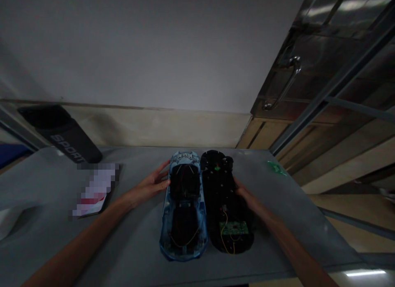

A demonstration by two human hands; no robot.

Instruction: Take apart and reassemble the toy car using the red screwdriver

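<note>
A blue toy car body shell point(167, 221) lies upside down on the grey table, its dark inside and a thin wire showing. Along its left edge my left hand point(156, 180) grips it, thumb on the near side and fingers reaching past the rim. Right beside the shell is the black toy car chassis point(217, 192), with a green circuit board point(233, 228) and yellow wires near its front end. My right hand point(244, 191) holds the chassis by its right side; most of those fingers are hidden behind it.
A phone-like flat thing point(98, 190), partly blurred out, lies left on the table point(135, 241). Behind it leans a dark bottle-like case marked SPORT point(68, 136). A green plastic scrap point(276, 168) lies at right, near a metal frame bar point(308, 118). A white wall closes the back.
</note>
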